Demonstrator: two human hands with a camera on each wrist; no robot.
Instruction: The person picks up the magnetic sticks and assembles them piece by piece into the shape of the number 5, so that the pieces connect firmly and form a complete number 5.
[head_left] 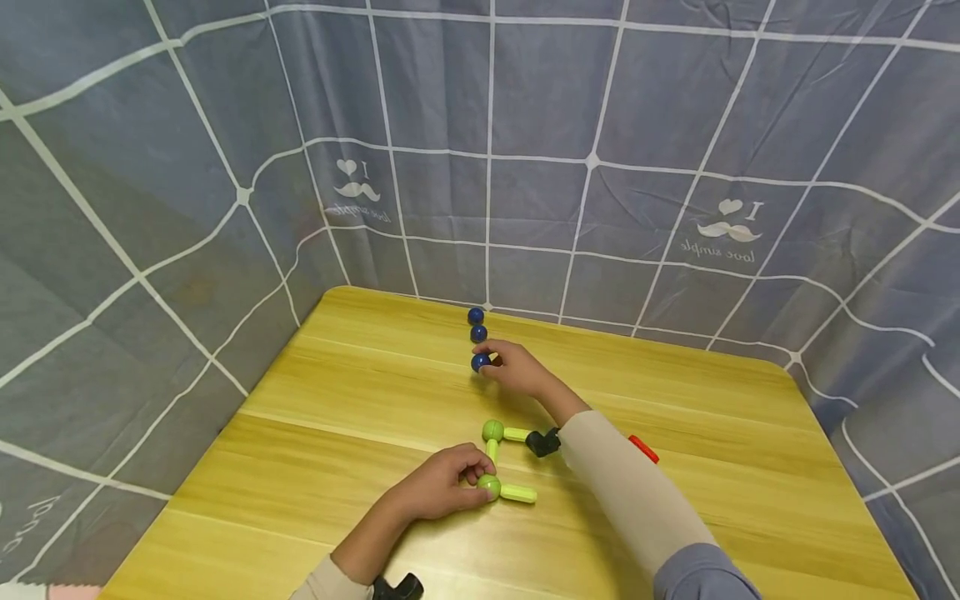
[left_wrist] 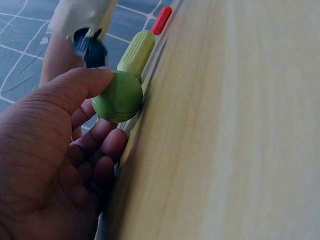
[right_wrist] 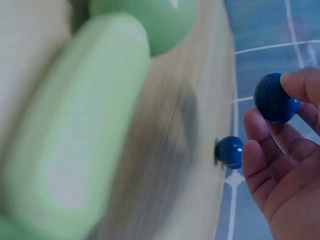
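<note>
1. While my left hand [head_left: 448, 482] pinches a green ball [head_left: 490, 484], low centre of the head view, I judge it light and stiff, best held across its sides.
2. Just below centre, my right hand [head_left: 516, 367] pinches a blue ball [head_left: 480, 362], probably slippery; grip its middle.

Softly lit, the nearest green rod [right_wrist: 75, 135] looks blurred.
</note>
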